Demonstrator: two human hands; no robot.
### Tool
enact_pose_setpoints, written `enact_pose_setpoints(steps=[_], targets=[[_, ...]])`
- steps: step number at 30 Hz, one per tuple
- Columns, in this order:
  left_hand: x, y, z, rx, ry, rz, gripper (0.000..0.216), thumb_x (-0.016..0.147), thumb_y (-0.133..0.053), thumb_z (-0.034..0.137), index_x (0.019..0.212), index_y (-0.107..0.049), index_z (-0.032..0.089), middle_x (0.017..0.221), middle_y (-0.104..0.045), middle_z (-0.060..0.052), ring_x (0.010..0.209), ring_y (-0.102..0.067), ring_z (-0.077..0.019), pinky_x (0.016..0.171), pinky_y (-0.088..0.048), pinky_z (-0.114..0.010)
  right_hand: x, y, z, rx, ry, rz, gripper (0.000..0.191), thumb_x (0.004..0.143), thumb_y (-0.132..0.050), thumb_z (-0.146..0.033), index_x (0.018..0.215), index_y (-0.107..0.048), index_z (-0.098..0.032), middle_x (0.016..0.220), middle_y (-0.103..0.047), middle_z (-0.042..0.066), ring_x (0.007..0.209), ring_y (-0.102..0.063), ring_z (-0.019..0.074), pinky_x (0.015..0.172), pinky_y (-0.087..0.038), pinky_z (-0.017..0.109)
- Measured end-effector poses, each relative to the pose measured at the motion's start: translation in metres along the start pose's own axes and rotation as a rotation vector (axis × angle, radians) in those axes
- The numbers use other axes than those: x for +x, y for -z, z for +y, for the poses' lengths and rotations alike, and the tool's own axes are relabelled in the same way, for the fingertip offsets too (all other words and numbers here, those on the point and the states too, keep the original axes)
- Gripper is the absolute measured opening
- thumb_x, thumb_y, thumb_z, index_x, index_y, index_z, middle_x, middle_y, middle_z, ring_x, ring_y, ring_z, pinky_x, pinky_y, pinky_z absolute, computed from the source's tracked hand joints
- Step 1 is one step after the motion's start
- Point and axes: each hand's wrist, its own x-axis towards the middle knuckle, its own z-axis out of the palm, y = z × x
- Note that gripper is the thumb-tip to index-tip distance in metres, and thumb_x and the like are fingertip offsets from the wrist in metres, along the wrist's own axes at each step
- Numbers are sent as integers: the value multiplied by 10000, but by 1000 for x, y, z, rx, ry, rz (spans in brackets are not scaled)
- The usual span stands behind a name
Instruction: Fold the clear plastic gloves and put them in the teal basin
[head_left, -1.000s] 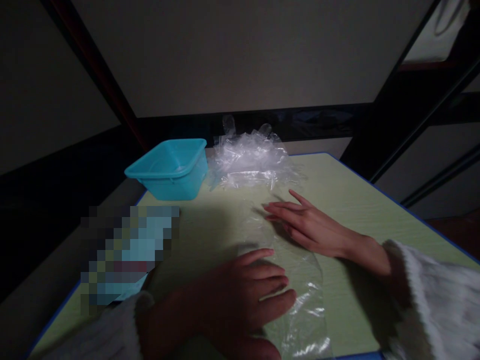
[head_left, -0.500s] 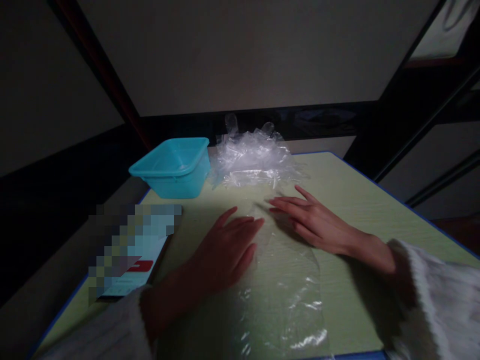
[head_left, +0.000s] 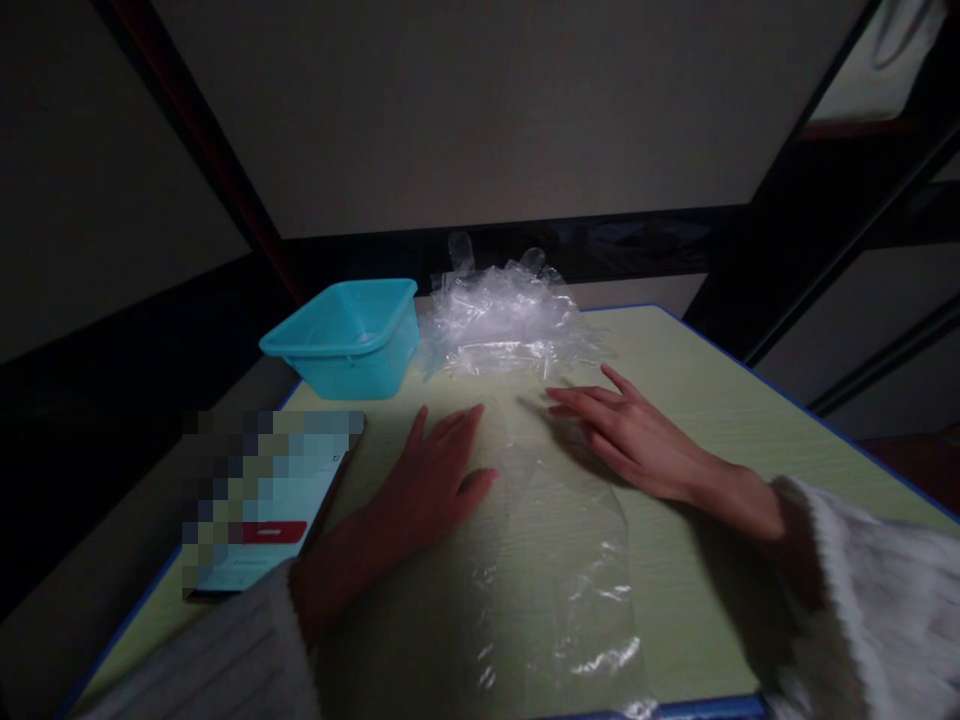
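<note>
Clear plastic, thin and crinkled, is lying flat as a long sheet (head_left: pixel 562 560) down the middle of the pale green table (head_left: pixel 712 400), running from the near blue edge up toward the far side. The left hand (head_left: pixel 431 480) is resting palm down at the sheet's left margin. Its fingers are stretched out and a little spread, gripping nothing, with the thumb side lying against the film. The right hand (head_left: pixel 630 435) is also lying open and flat, holding nothing. Its fingers are pointing left, with the tips pressing on or just at the far end of the sheet. The dim light is making it hard to tell exactly where the film ends.

A white knitted sleeve (head_left: pixel 870 600) is covering the right forearm.

Behind the hands, at the far edge of the table, a heap of crumpled clear plastic gloves (head_left: pixel 502 315) is sitting just beside a turquoise plastic basin (head_left: pixel 345 340). A phone (head_left: pixel 262 500), its screen lit, is lying on the left part of the table, near the left wrist.
</note>
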Motion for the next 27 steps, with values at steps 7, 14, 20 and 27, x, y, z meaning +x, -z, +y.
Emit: enact_pose_setpoints(steps=[7,14,20,27], targets=[[-2,0,-5,45,74,11,502,877,-399,310,1290,-301,42,1326,-448,-222,1252,-393,-297,1045,-165,-601,-2,1,5,-27,-49,14,495,805,-337,-144,1297,-381,-110,1138,-630,109,1139,-510,247,1036,-175,592],[-3,-2,-5,48,81,66,462,890,-359,297,1288,-306,68,1320,-461,-207,1250,-404,-279,1052,-170,-588,-2,-1,7,-59,-59,2,460,828,-322,-155,1276,-416,-107,1107,-646,126,1086,-556,246,1018,-207,602],[-2,0,-4,24,89,56,454,875,-371,283,1275,-329,72,1292,-488,-214,1216,-442,-299,1028,-198,-617,-2,-2,8,-56,-102,-58,454,840,-324,-159,1287,-398,-129,1108,-644,125,1072,-565,252,1004,-221,618],[-1,-1,-4,37,108,27,471,881,-377,280,1284,-315,44,1305,-473,-219,1235,-420,-293,1043,-190,-595,-3,-5,10,-76,-104,-93,472,822,-319,-146,1288,-381,-99,1261,-534,160,1164,-486,271,1001,-214,630]])
